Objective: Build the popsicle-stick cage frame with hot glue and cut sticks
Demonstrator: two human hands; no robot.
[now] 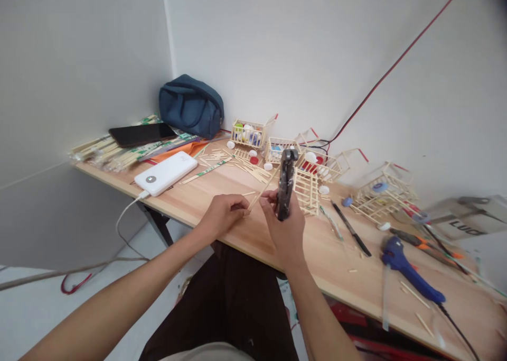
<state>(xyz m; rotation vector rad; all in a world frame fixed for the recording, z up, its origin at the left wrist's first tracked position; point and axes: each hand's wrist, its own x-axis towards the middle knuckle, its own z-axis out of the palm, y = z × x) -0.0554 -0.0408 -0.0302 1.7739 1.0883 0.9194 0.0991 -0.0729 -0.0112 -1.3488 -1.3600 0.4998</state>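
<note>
My left hand (227, 213) is closed, its thumb and fingertips pinching the lower end of a thin wooden stick (259, 193) just above the table. My right hand (287, 231) is wrapped around a dark metal multi-tool (285, 184), which points upward. The right thumb and forefinger come close to the same stick; whether they touch it I cannot tell. Just behind the right hand lies a flat lattice of glued sticks (307, 191). Cut stick pieces (253, 173) are scattered beyond both hands.
Small stick-built carts (247, 133) with bottle-cap wheels line the wall. At left are a white power bank (166, 173), a black phone (141, 134), packaged chopsticks (99, 152) and a blue bag (191, 106). A pen (351, 229) and blue glue gun (412, 271) lie right.
</note>
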